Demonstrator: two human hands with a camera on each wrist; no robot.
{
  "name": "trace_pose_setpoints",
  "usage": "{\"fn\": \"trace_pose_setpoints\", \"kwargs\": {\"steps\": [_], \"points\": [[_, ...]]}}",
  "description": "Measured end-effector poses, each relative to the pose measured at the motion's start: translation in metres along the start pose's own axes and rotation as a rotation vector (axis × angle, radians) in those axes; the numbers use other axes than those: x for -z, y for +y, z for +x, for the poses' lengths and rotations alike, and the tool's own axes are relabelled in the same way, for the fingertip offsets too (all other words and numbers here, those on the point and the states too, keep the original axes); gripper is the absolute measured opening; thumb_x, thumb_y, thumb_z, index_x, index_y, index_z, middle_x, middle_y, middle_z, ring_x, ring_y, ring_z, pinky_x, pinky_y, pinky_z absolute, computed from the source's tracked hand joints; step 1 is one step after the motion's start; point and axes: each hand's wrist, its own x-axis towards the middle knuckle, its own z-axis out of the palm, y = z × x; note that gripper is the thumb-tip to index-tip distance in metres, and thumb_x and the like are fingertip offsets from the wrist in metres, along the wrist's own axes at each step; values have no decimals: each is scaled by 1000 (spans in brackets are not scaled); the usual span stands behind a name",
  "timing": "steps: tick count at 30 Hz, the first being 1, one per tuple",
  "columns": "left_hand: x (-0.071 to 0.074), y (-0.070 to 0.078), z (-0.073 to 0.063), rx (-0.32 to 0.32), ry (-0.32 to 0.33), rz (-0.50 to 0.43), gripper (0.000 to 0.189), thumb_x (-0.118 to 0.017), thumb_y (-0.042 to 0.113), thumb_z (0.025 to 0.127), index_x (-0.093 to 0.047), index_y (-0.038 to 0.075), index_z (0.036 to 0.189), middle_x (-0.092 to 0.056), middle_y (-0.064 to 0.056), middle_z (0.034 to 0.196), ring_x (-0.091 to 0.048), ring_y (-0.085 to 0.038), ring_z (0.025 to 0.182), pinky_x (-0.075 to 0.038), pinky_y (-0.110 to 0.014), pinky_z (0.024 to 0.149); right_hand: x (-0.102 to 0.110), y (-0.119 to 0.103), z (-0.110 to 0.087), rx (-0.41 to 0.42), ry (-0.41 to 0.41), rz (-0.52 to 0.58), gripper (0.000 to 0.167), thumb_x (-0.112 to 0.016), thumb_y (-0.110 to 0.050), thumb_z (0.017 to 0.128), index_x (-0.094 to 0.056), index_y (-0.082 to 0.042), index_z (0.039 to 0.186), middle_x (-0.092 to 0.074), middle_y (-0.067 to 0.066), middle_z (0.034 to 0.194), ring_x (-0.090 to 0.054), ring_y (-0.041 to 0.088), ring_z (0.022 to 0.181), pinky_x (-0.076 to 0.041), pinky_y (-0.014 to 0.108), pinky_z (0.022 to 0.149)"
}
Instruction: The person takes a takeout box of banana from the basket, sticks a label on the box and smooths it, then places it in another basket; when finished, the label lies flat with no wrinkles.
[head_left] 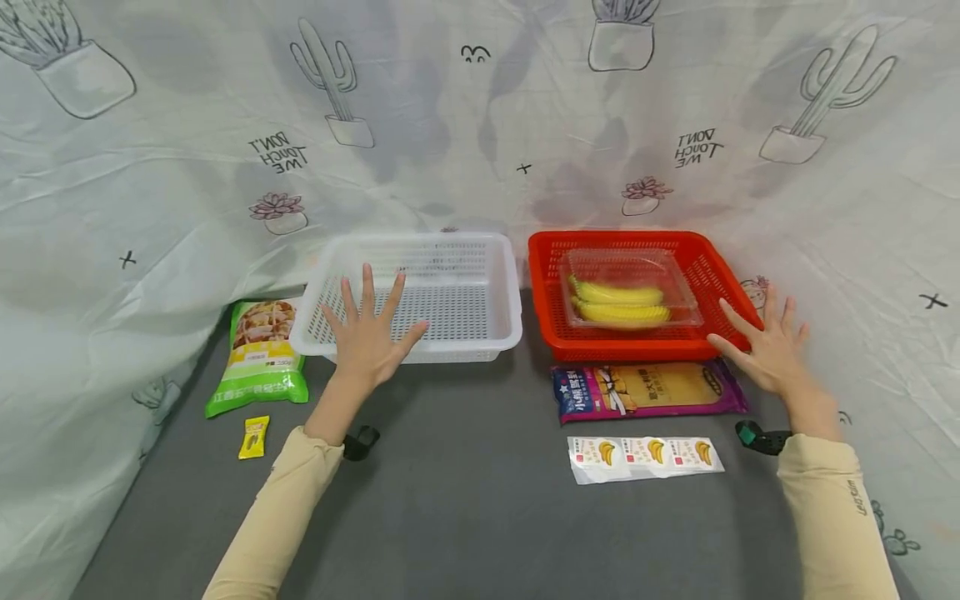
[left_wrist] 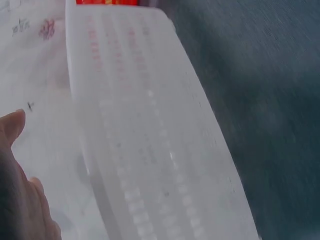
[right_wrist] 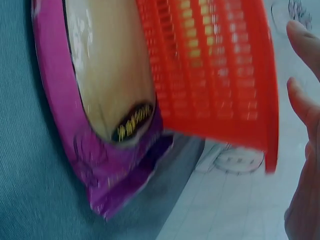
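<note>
My left hand [head_left: 369, 340] has its fingers spread above the near-left part of a white plastic basket [head_left: 506, 333], holding nothing. In the left wrist view the basket's slotted side [left_wrist: 150, 125] fills the middle, with fingers [left_wrist: 35, 210] at the left edge. My right hand [head_left: 776, 348], also spread and holding nothing, is by the near-right corner of a red plastic basket [head_left: 546, 321]. Inside that basket lies a clear lidded container [head_left: 637, 262] with yellow bananas [head_left: 622, 313]. A purple pasta packet [head_left: 652, 390] lies in front of the red basket, close to the right hand.
A green snack bag [head_left: 258, 367] lies left of the white basket, with a small yellow packet [head_left: 254, 437] nearer me. A strip of banana-printed labels [head_left: 648, 457] lies before the pasta packet. White cloth [head_left: 450, 108] with cactus drawings hangs behind the grey table [head_left: 487, 500].
</note>
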Motion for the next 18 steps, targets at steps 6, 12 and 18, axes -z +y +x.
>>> {"fn": "trace_pose_setpoints", "kwargs": {"steps": [6,12,18], "points": [[-12,24,11,-26,-29,-33,81,-42,68,90,-6,34,154,17,-8,159,16,-43,141,4,-75,101,3,18,3,-15,-30,35,75,-43,-53,95,-18,-9,151,25,28,151,24,58,131,1,79,96],[-18,44,23,-30,-90,-60,82,-42,66,91,-3,33,155,11,-13,159,12,-45,141,2,-75,101,14,23,9,-63,-96,207,76,-53,-49,92,-29,1,145,22,27,152,16,58,133,-7,79,95],[-20,58,32,25,-124,-229,79,-54,47,94,-11,24,155,-8,-21,158,-3,-50,140,-8,-74,103,24,25,14,-90,-189,213,77,-63,-48,88,-43,10,135,-5,36,150,-22,58,129,-36,67,91]]}}
